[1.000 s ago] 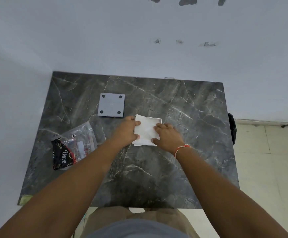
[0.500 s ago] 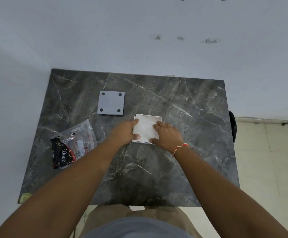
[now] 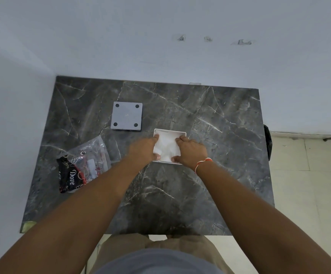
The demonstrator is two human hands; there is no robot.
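Observation:
A shallow white square box [image 3: 180, 133] sits near the middle of the dark marble table [image 3: 225, 159]. A white sheet [image 3: 167, 147] lies inside it, creased and sunk toward the middle. My left hand [image 3: 141, 150] covers the box's left side, with a fingertip at the far left corner and the thumb at the near edge pressing the sheet down. My right hand [image 3: 191, 152], with a red and white thread at the wrist, presses the sheet the same way along the right side.
A grey square plate [image 3: 126, 115] with a dark hole in each corner lies behind and left of the box. A clear plastic bag [image 3: 85, 165] holding a black Dove packet lies at the left. A black object [image 3: 268, 143] hangs off the table's right edge. Walls close off the back and left.
The white sheet, which lay loose over the box, now sits down inside its rim. Both hands have shifted slightly outward to the box's sides.

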